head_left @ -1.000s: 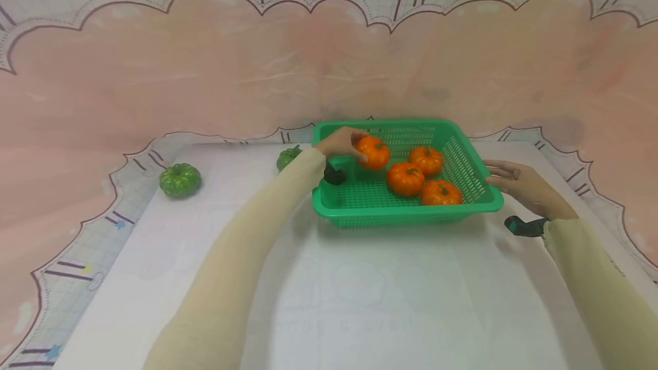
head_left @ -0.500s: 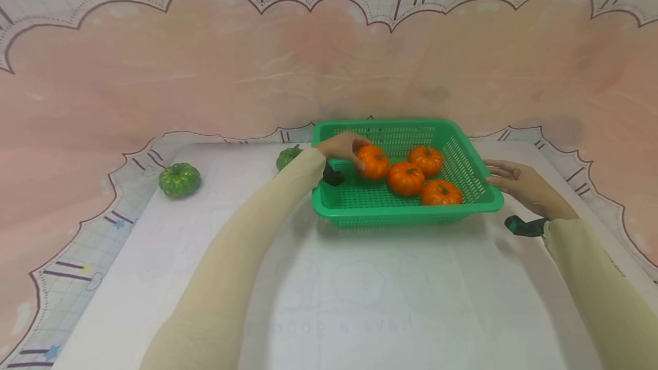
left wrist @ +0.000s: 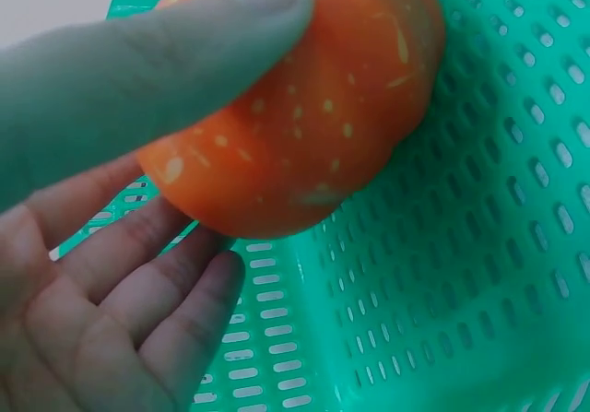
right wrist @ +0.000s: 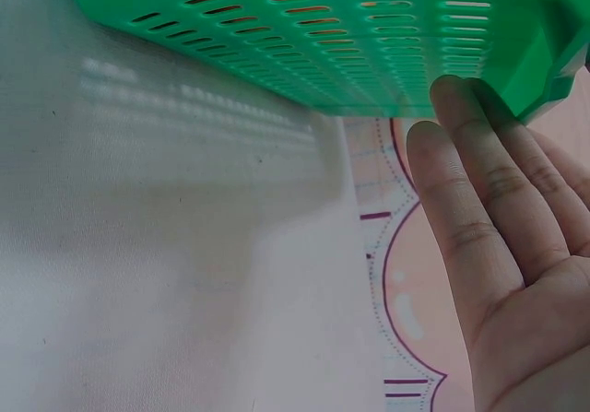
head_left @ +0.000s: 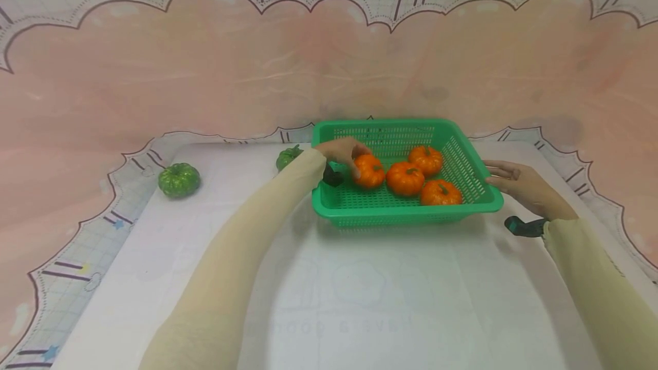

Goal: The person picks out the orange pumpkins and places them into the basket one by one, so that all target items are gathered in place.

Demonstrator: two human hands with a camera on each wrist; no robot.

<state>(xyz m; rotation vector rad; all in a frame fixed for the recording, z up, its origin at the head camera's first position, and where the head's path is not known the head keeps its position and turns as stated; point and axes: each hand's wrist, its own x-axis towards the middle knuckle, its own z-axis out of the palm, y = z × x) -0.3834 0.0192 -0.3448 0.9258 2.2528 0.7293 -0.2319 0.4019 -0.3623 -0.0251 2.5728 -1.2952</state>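
Observation:
In the head view a green plastic basket (head_left: 396,210) stands on the white table. My left hand (head_left: 340,150) reaches in over its left side and grips a small orange pumpkin (head_left: 371,172). The left wrist view shows the thumb (left wrist: 166,85) across the pumpkin's speckled skin (left wrist: 313,145), with the fingers behind and below it. Beside it in the basket sit three other orange pumpkins, the nearest a pumpkin (head_left: 405,179) just to the right. With fingers straight, my right hand (head_left: 532,188) rests at the basket's right rim; in the right wrist view its fingertips (right wrist: 449,89) meet the slotted outer wall.
A green pumpkin (head_left: 179,180) sits on the table's left side. Another green pumpkin (head_left: 288,157) lies just left of the basket, partly hidden by the left sleeve. A patterned pink and white cloth (head_left: 205,73) hangs behind the table.
My left hand has lowered the orange pumpkin toward the basket floor and slightly toward me and left. The right hand and the basket have stayed put.

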